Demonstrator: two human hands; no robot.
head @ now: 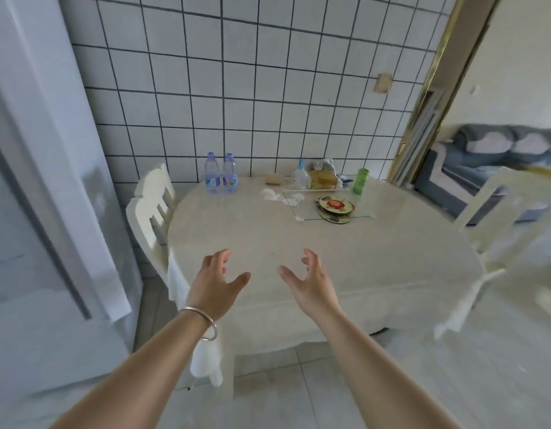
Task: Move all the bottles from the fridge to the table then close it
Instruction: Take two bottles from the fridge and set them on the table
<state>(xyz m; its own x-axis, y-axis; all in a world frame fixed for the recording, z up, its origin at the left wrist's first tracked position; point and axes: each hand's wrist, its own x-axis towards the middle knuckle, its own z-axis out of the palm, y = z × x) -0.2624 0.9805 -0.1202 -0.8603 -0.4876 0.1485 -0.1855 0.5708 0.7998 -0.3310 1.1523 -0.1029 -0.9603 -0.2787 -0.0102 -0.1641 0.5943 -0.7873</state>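
Two clear water bottles, one (212,173) beside the other (229,174), stand upright and touching at the far left of the cream oval table (376,261), close to the tiled wall. My left hand (216,281), a metal bangle on its wrist, and my right hand (311,281) hover over the table's near edge, both empty with fingers spread. The white fridge (48,212) fills the left side of the view; its inside is hidden.
At the table's back right lie a green can (361,181), a small clear bottle (300,178), a bag of snacks (323,178), crumpled tissues (272,195) and round decorated plates (334,207) under a glass sheet. White chairs stand at left (153,205) and right (509,209). A doorway opens to a blue sofa (500,156).
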